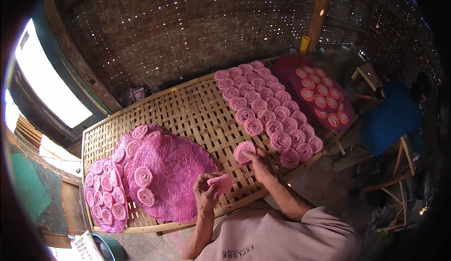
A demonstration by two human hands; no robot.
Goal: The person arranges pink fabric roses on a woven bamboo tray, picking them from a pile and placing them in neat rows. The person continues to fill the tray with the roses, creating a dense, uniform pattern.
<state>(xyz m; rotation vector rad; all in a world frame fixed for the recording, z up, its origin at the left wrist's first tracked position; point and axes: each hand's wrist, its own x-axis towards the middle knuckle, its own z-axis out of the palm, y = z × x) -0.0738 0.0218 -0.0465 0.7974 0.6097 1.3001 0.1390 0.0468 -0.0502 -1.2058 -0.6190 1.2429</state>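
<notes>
My left hand (205,191) is closed on a pale pink disc (222,183), pinched between thumb and fingers and tilted partly edge-on. Just to its right and farther off, my right hand (261,164) grips a pink coiled rosette (244,151) over the woven bamboo rack (171,106). Right of that hand, rows of similar pink rosettes (266,115) cover a wide band of the rack. Beside my left hand lies a round magenta mesh sheet (176,176) with a few rosettes on its left part.
A smaller sheet with several rosettes (107,193) lies at the rack's left end. At the far right is a magenta sheet (291,68) bearing orange-red rosettes (322,89). A person in blue (392,117) is at the right. A green bucket (110,248) stands at lower left.
</notes>
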